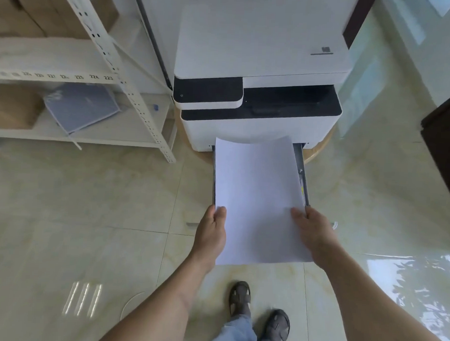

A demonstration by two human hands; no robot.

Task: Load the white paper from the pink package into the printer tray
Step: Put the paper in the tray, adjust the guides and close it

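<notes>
A stack of white paper (259, 195) is held flat over the pulled-out grey printer tray (304, 173), its far edge near the printer's front. My left hand (212, 229) grips the stack's near left edge, thumb on top. My right hand (313, 229) grips the near right edge the same way. The white and black printer (259, 76) stands on a low round wooden base. The paper hides most of the tray, and only its right rail and left edge show. No pink package is in view.
A white metal shelf rack (134, 96) stands to the left with a bluish paper pack (79, 107) and cardboard boxes. A dark door edge (444, 143) is at the right. My sandalled feet (259, 311) stand on the glossy tiled floor below the tray.
</notes>
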